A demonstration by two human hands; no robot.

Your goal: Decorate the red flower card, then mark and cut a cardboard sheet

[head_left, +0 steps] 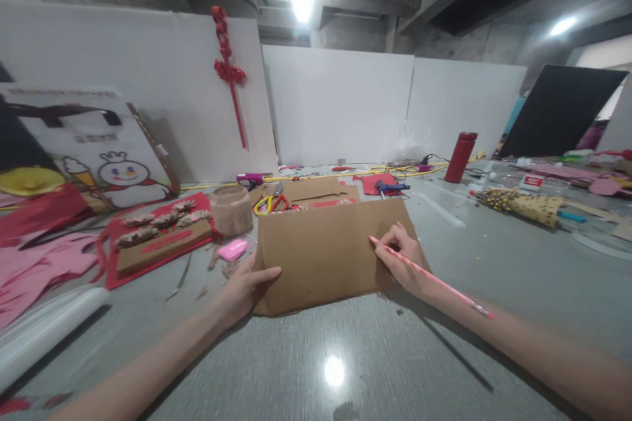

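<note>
A flat brown cardboard sheet (320, 253) lies on the grey table in front of me. My left hand (247, 286) presses on its left edge, thumb stretched over the board and fingers apart. My right hand (402, 260) is closed around a thin pink pencil (434, 281), with the pencil tip touching the sheet near its right side.
A burlap-wrapped jar (231, 209), pink eraser (232, 249), scissors (270, 202) and more cardboard pieces (318, 192) lie behind the sheet. A red board with pinecones (158, 233) and pink paper scraps (29, 270) are left. A red bottle (460, 156) and wrapped bouquet (523, 205) sit right.
</note>
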